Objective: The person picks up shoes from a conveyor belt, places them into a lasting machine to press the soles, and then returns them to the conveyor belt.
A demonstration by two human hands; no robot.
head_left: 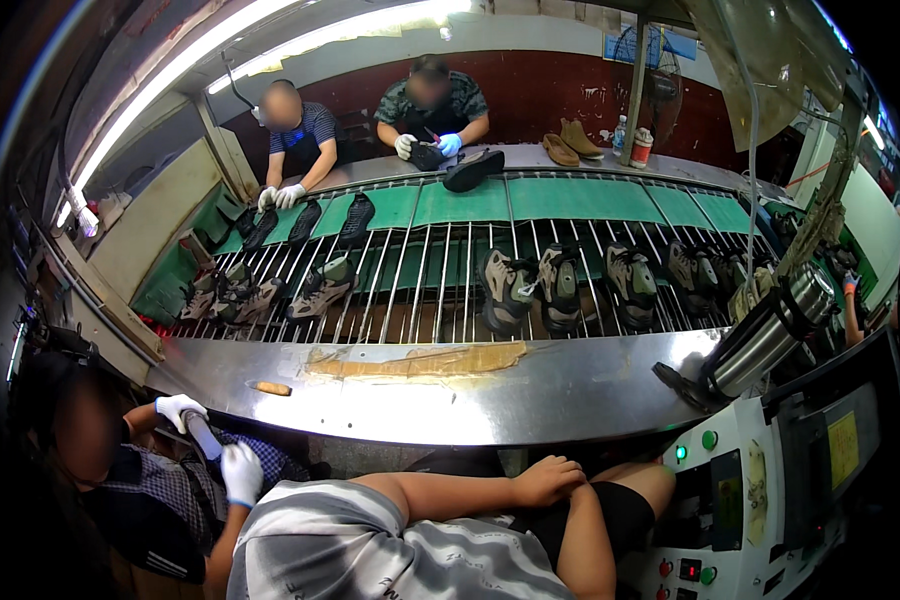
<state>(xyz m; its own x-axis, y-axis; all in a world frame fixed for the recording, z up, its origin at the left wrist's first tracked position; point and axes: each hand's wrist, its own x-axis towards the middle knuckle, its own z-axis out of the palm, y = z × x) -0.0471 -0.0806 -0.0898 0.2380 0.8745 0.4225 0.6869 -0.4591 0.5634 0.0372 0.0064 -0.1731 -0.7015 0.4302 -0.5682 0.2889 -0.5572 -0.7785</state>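
My left hand (548, 481) lies over my lap, its bent fingers folded across my right wrist. Beneath it, most of my right hand (577, 490) is hidden, so its fingers cannot be made out. No tool or shoe shows in either hand. In front of them runs a metal counter (420, 415) with a strip of brown tape (420, 361) and a short wooden-handled tool (273, 388). Beyond that, brown and black shoes (507, 290) stand on a rack of metal rods (420, 290).
Black soles (356, 221) lie at a green belt (460, 204). Across it, two gloved people work, one holding a dark shoe (427, 156). At left, a gloved person grips a grey-blue object (202, 434). A steel thermos (775, 330) and button panel (715, 500) stand right.
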